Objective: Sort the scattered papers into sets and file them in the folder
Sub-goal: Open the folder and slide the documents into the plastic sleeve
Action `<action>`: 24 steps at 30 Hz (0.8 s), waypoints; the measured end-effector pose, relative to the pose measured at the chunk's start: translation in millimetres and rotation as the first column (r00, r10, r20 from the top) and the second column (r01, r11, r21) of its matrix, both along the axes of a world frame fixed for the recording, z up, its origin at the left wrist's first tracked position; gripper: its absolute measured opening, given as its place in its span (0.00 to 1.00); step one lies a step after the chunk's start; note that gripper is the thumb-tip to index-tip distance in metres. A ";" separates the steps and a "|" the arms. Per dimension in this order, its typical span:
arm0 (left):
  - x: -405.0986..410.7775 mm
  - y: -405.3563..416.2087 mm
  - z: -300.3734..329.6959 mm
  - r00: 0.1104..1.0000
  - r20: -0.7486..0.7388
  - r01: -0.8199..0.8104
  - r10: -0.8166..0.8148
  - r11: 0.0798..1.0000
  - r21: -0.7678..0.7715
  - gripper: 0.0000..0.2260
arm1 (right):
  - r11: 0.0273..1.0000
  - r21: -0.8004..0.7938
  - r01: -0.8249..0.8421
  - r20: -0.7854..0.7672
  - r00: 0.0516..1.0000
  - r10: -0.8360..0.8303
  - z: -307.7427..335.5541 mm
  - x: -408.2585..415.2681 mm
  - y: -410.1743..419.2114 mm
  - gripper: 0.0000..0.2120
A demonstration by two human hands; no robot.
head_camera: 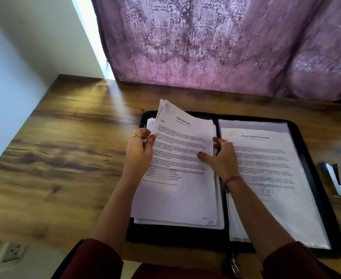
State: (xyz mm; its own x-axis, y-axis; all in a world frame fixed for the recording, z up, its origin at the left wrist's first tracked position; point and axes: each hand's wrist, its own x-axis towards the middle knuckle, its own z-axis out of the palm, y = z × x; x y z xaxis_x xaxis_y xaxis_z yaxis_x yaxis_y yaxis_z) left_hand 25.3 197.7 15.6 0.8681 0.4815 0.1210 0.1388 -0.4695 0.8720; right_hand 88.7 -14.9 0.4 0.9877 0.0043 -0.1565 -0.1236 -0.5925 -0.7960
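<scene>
Both hands hold one stack of papers (182,158) over the left half of an open black folder (314,158) that lies flat on the wooden surface (65,158). The left hand (139,152) takes the stack's left edge, its thumb curled onto the top sheet and its fingers behind the pages, so this grip is closed on the paper; a ring sits on one finger. The right hand (224,158) takes the opposite edge, thumb pressed on the printed face and fingers curled round the right margin, also closed on the stack, with a ring on one finger and a band on the wrist. Between the two grips the top sheet shows a title, paragraphs of text and a small table, too blurred to read. Above the grips the far ends of the pages lift off the pile and fan apart, while below them the near ends rest on more sheets lying in the folder. Just right of the right-hand grip, across the folder's spine, a clear sleeve holds another printed page (266,168). Farther right, beyond the folder's edge, a blue and white stapler (332,178) lies on the surface. Beyond the folder hangs a purple patterned curtain (216,43).
</scene>
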 end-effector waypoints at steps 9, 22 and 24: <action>8.5 0.6 27.4 0.986 0.164 0.105 -0.004 0.787 -0.608 0.07 | 0.609 0.793 -0.012 -0.161 0.960 0.230 35.0 -9.1 -47.3 0.21; 24.0 -151.2 32.1 0.914 -0.253 0.266 -0.317 0.939 -0.216 0.23 | 0.212 0.917 0.339 -0.394 0.854 0.340 38.7 -15.5 -150.2 0.19; 28.8 -179.5 32.8 0.908 -0.279 0.267 -0.313 0.944 -0.192 0.24 | 0.224 0.922 0.316 -0.375 0.875 0.305 31.5 -8.4 -169.6 0.19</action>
State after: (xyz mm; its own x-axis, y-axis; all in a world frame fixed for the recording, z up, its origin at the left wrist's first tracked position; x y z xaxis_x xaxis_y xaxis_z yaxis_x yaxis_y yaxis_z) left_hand 54.1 18.2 48.4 0.9556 0.1951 -0.2208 0.2830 -0.3997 0.8719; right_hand 80.3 -184.5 31.9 0.8088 0.4474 -0.3816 -0.5865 0.5663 -0.5791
